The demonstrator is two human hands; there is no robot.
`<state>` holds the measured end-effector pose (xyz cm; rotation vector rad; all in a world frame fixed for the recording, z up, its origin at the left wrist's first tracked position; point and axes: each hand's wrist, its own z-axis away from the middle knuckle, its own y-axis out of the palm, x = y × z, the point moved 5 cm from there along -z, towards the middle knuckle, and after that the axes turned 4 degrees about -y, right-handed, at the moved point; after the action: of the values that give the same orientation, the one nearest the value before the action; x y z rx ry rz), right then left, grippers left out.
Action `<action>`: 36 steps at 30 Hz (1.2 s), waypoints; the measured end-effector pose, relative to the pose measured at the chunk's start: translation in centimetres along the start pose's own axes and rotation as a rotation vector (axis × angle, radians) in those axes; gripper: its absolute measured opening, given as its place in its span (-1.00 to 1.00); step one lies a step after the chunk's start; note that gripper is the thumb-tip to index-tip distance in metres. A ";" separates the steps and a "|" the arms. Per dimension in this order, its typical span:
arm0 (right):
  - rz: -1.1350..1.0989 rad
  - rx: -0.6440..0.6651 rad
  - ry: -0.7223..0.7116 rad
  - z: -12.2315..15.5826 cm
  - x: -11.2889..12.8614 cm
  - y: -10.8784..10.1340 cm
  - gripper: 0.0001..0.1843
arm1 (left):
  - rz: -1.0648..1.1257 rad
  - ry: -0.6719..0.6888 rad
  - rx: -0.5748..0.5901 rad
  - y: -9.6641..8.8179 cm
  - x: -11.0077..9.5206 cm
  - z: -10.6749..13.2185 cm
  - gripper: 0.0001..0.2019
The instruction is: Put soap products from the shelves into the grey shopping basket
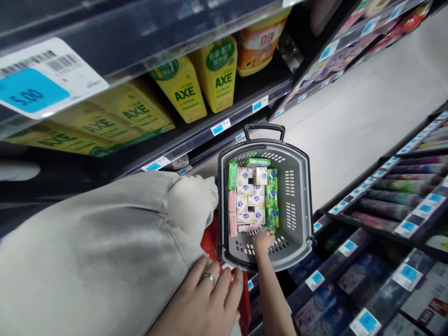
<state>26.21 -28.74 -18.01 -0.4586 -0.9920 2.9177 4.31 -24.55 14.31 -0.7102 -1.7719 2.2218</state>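
A grey shopping basket (pixel 296 186) with a black rim stands in front of me. Inside lie white soap boxes (pixel 246 217), pink boxes (pixel 233 223) along the left side and green packs (pixel 272 196) on the right. My right hand (pixel 263 240) reaches into the near end, its fingers closed beside the lowest boxes; a small pale, shiny thing shows at the fingertips, too unclear to name. My left hand (pixel 210 298), with a ring, is stretched out flat over a red item (pixel 244 298) next to my leg, fingers apart and holding nothing.
Grey-white trousers (pixel 105 247) cover my bent leg at the left. Shelves with yellow AXE bottles (pixel 187 91) and an orange-labelled jug (pixel 262 44) run along the upper left. At the right, another shelf (pixel 388 200) holds rows of packets. Pale floor (pixel 367 107) lies between.
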 end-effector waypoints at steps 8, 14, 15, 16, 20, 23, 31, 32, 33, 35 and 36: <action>0.007 -0.107 -0.010 -0.1 -3.6 -0.3 -0.21 | 0.002 -0.025 -0.036 -0.2 -0.1 0.1 -0.58; -0.071 0.015 0.112 -1.4 -2.1 -0.8 -0.40 | -0.017 -0.020 -0.013 -0.4 -0.1 0.0 -0.57; -0.084 0.019 0.129 -1.5 -1.6 -0.6 -0.40 | -0.019 -0.022 -0.023 -0.5 -0.1 0.0 -0.55; -0.095 0.009 0.138 -1.6 -1.1 -0.3 -0.40 | -0.023 -0.021 -0.022 -0.5 -0.1 0.0 -0.54; -0.128 -0.059 0.138 -1.4 0.5 0.8 -0.43 | -0.033 -0.005 -0.011 -0.5 -0.2 0.2 -0.56; -0.127 -0.083 0.158 -0.8 0.5 0.5 -0.41 | -0.031 0.015 -0.010 -0.2 -0.2 0.3 -0.58; -0.152 0.259 0.028 -0.4 -5.4 -2.5 -0.24 | -0.021 -0.004 -0.028 -0.1 -0.1 -0.1 -0.55; -0.186 0.325 -0.056 -0.6 -5.9 -2.4 -0.27 | -0.025 -0.005 -0.029 -0.1 -0.2 0.0 -0.56; -0.241 0.380 -0.149 -0.8 -6.2 -2.0 -0.29 | -0.029 0.001 -0.029 -0.1 -0.2 0.1 -0.58; -0.400 0.453 -0.301 -1.3 -6.2 -1.1 -0.31 | -0.040 0.010 -0.016 0.0 -0.3 0.4 -0.63; -0.498 0.482 -0.343 -1.7 -6.1 -0.4 -0.29 | -0.045 0.009 -0.021 0.0 -0.3 0.5 -0.65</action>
<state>32.45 -28.12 -17.40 0.2781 -0.3117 2.6638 4.33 -25.09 14.49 -0.6771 -1.7911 2.1710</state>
